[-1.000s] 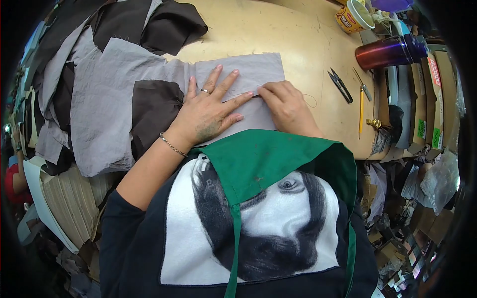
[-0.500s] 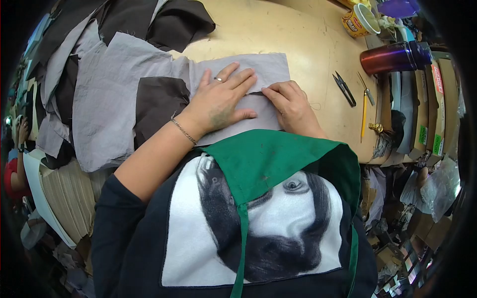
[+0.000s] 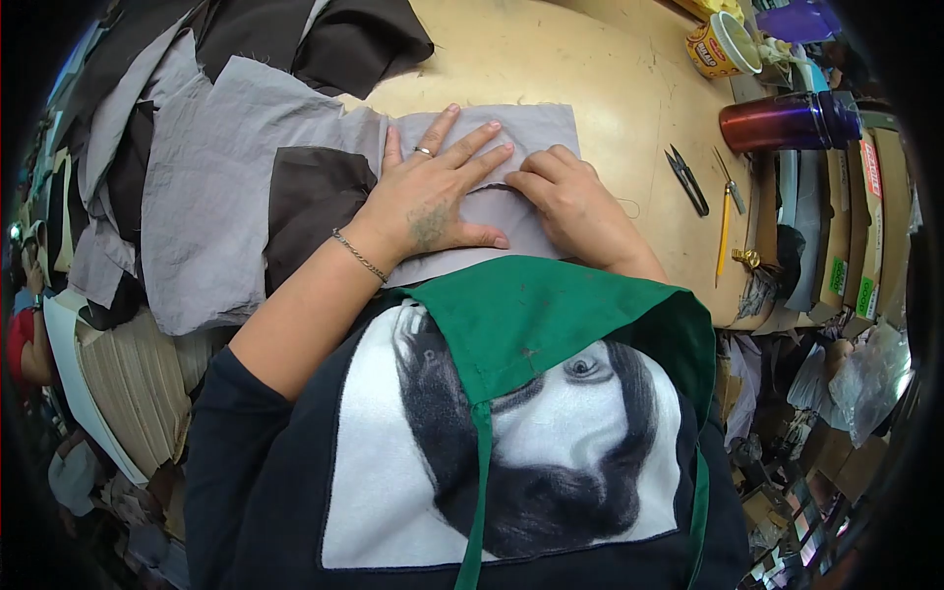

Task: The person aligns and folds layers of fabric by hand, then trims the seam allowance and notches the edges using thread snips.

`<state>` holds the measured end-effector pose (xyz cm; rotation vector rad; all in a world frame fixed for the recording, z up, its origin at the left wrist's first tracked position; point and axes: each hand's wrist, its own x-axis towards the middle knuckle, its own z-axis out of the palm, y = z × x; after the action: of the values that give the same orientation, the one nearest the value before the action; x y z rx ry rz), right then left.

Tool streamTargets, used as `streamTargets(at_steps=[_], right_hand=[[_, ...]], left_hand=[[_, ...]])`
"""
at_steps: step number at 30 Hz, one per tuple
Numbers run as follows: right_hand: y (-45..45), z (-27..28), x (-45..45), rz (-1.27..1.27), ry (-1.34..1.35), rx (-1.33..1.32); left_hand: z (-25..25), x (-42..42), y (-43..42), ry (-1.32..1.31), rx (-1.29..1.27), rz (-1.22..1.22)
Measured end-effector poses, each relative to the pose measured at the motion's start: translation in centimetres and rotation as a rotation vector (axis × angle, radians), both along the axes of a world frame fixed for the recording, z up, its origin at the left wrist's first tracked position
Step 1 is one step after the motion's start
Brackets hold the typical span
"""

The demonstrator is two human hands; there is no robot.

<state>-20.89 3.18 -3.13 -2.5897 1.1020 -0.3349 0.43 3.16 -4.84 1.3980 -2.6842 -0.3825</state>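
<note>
Left hand [image 3: 433,202] splayed and right hand [image 3: 578,205] curled, its pinch hard for me to tell from afar, I'd press evenly so the narrow dark edge [image 3: 494,187] between them lies unpuckered on the thin pale-grey cloth [image 3: 536,120] across the tan wooden counter [image 3: 624,118].

The single head-worn camera looks steeply down and forward from above the wearer's shirt [image 3: 265,472] and apron [image 3: 551,305], which fill the lower middle of its frame. It is set close, within arm's reach of the table [image 3: 590,74], with the left hand [image 3: 433,192] and right hand [image 3: 570,202] just above the frame's center. Its wide, rounded field curves toward dark corners and takes in the stacked paper [image 3: 133,383] at left and the boxes [image 3: 865,226] at right.
</note>
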Motion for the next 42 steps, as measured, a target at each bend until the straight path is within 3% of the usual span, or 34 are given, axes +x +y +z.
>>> streamTargets(at_steps=[13,28,35,42], right_hand=[[2.0,-0.7,-2.6,-0.148,0.109,-0.23],[1.6,-0.3,1.1,0.062,0.005,-0.188],[1.9,-0.2,-3.6,-0.113,0.102,-0.19],[2.2,0.0,-0.3,-0.071,0.033,-0.224]], left_hand=[[0.3,-0.1,0.1,-0.008,-0.006,-0.008],[0.0,0.0,0.0,0.018,-0.014,-0.006],[0.1,0.0,0.1,0.003,0.003,-0.004],[0.1,0.1,0.1,0.019,-0.026,-0.007]])
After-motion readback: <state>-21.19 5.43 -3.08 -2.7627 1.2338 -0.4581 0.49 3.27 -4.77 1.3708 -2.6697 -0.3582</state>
